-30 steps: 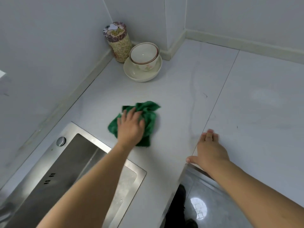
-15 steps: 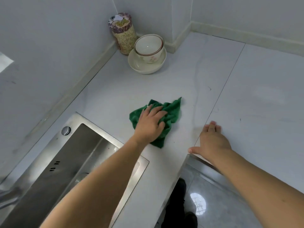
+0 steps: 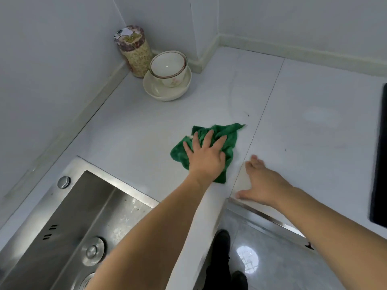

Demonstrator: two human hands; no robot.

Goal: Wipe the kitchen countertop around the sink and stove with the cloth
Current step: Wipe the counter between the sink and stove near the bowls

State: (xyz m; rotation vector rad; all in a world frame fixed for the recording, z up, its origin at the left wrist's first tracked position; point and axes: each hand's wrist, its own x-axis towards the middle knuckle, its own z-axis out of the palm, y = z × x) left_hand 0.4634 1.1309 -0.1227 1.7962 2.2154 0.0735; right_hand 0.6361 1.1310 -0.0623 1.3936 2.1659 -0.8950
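Cloth (image 3: 217, 135) under left grip (image 3: 206, 156)

Left hand (image 3: 206, 156) presses flat, fingers spread, on crumpled green cloth (image 3: 227, 136) on white countertop (image 3: 136, 132), right of steel sink (image 3: 69, 216). Right hand (image 3: 261, 183) rests flat at counter edge. Jar (image 3: 135, 51) and stacked bowls (image 3: 167, 78) in corner. Black stove (image 3: 380, 160) at right edge.

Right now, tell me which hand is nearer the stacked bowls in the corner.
Left. The left hand presses flat on the green cloth, below the stacked bowls. The right hand rests at the countertop edge, farther below and right of them.
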